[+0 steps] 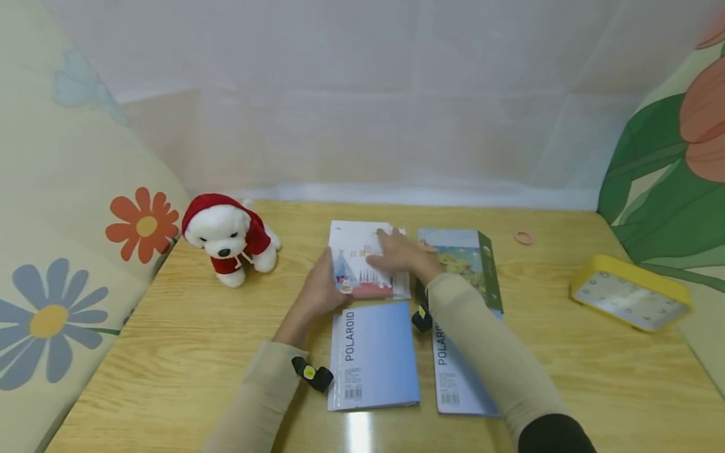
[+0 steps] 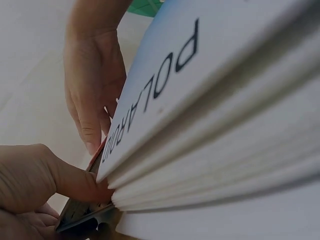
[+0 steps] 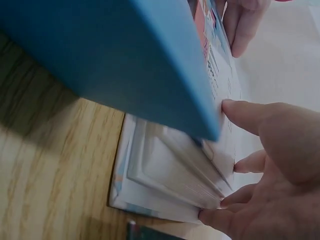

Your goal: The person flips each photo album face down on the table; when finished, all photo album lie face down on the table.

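A white photo album (image 1: 362, 270) with a tent drawing and a red strip on its cover lies at the middle of the table. My left hand (image 1: 321, 283) grips its left edge; in the left wrist view the thumb (image 2: 82, 182) presses over the edge, with other fingers on the far side. My right hand (image 1: 399, 255) rests on the upper right of the cover with fingers spread. The right wrist view shows its thumb (image 3: 245, 114) on the cover and the fingertips along the page edges. Directly nearer, a blue POLAROID album (image 1: 376, 355) lies flat.
Under my right forearm are a second POLAROID album (image 1: 461, 384) and a green illustrated album (image 1: 461, 258). A plush dog (image 1: 229, 239) in red sits at left. A pink ring (image 1: 523, 237) and a yellow clock (image 1: 631, 292) are at right; a white curtain hangs behind.
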The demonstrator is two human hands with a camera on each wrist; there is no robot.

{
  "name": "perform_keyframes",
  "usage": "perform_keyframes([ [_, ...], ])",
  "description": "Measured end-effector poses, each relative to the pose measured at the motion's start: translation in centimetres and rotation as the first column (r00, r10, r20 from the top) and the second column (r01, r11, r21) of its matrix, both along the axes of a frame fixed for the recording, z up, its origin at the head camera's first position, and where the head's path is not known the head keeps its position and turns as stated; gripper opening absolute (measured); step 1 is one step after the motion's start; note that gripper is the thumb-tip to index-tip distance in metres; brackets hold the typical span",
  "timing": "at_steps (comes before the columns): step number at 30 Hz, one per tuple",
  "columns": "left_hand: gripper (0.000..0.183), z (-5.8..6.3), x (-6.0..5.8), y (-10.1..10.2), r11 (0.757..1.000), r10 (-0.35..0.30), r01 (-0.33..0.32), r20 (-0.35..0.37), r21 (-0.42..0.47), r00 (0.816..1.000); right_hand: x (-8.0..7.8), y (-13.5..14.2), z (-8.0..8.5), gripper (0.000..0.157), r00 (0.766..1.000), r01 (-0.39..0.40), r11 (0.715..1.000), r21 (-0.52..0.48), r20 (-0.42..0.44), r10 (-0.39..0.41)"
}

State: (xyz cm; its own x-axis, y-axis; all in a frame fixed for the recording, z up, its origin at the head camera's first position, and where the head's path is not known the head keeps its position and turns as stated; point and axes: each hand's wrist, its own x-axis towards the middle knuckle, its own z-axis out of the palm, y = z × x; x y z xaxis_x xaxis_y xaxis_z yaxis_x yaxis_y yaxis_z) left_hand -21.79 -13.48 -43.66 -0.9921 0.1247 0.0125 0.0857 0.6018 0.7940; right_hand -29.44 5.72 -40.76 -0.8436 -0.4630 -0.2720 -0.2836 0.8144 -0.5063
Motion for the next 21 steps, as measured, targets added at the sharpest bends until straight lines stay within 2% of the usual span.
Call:
perform_keyframes([
  [6, 0.111, 0.0, 0.1, 0.0, 1.000, 0.013, -0.013, 0.011, -0.003, 1.000, 0.2, 0.1, -0.2, 0.082, 1.000, 0.021, 0.999, -0.027, 0.009, -0.021],
  [12, 0.112, 0.2, -0.1, 0.4, 1.000, -0.011, 0.010, -0.054, -0.030, 0.998, 0.6, 0.1, -0.5, 0.081, 0.995, 0.100, 0.992, -0.079, 0.031, -0.098],
  [16, 0.114, 0.4, 0.1, 0.6, 0.998, -0.030, 0.023, -0.102, -0.064, 0.994, 0.7, -0.2, -0.6, 0.081, 0.992, 0.124, 0.988, -0.092, 0.011, -0.124],
  [21, 0.116, 1.2, 0.5, 0.9, 0.994, -0.038, 0.027, -0.105, -0.104, 0.994, 0.5, -0.7, -0.4, 0.088, 0.983, 0.184, 0.974, -0.133, 0.019, -0.183],
])
